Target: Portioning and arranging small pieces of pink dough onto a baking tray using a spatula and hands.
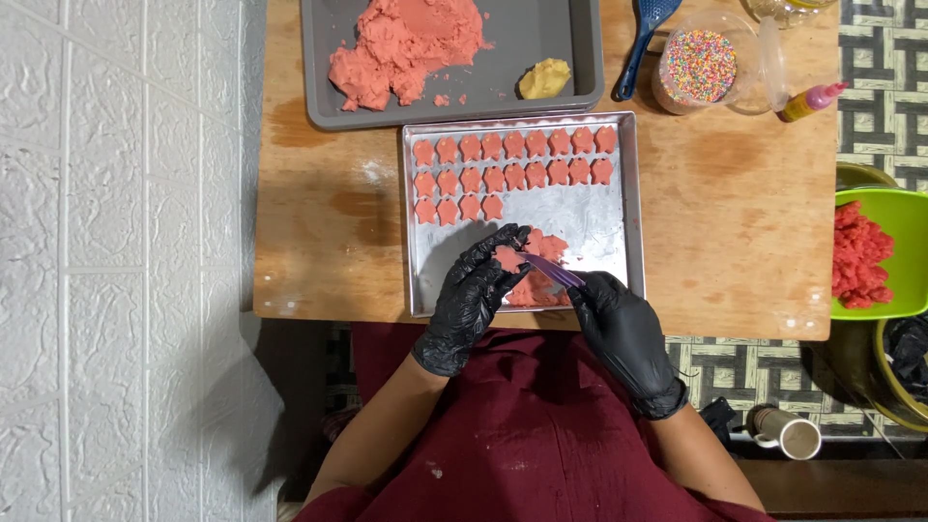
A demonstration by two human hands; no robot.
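Both my hands wear black gloves and work over the near part of a shiny metal tray (619, 208). My left hand (474, 295) pinches a small pink dough shape (508, 259) between its fingertips. My right hand (619, 324) holds a thin purple tool (551, 272) whose tip touches that shape. Under my hands lies a patch of flattened pink dough (541, 285), partly hidden. Three rows of cut pink dough shapes (512, 159) fill the far part of the tray.
A grey tray (580, 58) behind holds a pink dough lump (406, 43) and a small yellow dough ball (544, 77). At right stand a tub of coloured sprinkles (698, 66), a blue utensil (643, 39), a small bottle (812, 100) and a green bowl (904, 227) of red dough.
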